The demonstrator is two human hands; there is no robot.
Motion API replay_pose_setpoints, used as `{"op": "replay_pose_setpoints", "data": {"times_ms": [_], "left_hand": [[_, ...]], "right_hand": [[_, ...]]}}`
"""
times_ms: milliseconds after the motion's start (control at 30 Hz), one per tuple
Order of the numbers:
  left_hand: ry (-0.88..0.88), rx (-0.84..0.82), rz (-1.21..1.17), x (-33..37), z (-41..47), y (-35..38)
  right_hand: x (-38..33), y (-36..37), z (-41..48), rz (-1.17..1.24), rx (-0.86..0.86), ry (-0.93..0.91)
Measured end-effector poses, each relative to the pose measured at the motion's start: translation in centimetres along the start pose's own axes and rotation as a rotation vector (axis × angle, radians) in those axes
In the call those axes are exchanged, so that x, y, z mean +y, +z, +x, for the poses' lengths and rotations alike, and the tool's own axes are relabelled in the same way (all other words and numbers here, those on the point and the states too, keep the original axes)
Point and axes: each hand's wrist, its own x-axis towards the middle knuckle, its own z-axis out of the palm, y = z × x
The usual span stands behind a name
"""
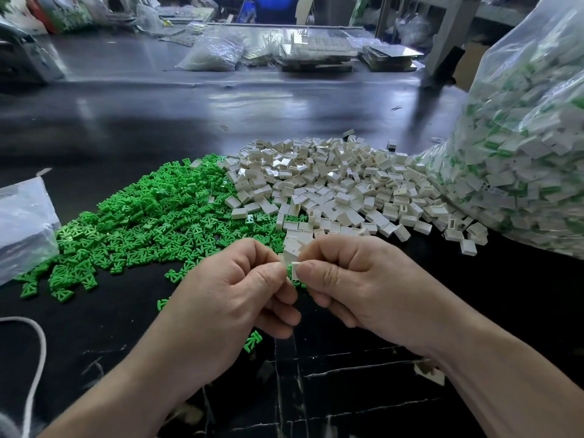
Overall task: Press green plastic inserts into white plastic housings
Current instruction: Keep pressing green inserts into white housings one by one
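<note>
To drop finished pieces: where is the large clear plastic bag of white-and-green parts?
In the head view, the large clear plastic bag sits at the right edge of the dark table, against the pile of white plastic housings.

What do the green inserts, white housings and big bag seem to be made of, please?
Inserts: moulded plastic, likely; uniform, slightly glossy green. Housings: matte off-white plastic, thin hollow walls. Bag: clear plastic film, wrinkled, contents showing through.

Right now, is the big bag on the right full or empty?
Full: the bag bulges with white and green pieces; its top is cropped.
</note>
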Motion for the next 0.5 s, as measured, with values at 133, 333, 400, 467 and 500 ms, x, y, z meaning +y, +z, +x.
{"op": "replay_pose_setpoints", "data": {"times_ms": [133,333,400,467,500], "left_hand": [[-0.027,-0.035,0.034,0.1,-0.2,0.1],[-0.004,0.028,0.001,0.0,-0.3,0.4],[-0.001,0.061,-0.082,-0.1,-0.4,0.9],[-0.007,0.063,-0.192,-0.1,-0.4,1.3],[-0.009,0.050,-0.245,0.0,-0.4,1.4]], "right_hand": [[-0.5,-0.2,-0.1,0.043,-0.070,0.113],[-0.4,0.5,-0.2,0.109,-0.008,0.124],[-0.3,1.0,-0.1,0.140,0.054,0.097],[-0.4,1.4,-0.1,0.215,0.097,0.085],[-0.5,1.5,-0.1,0.271,0.107,0.080]]}}
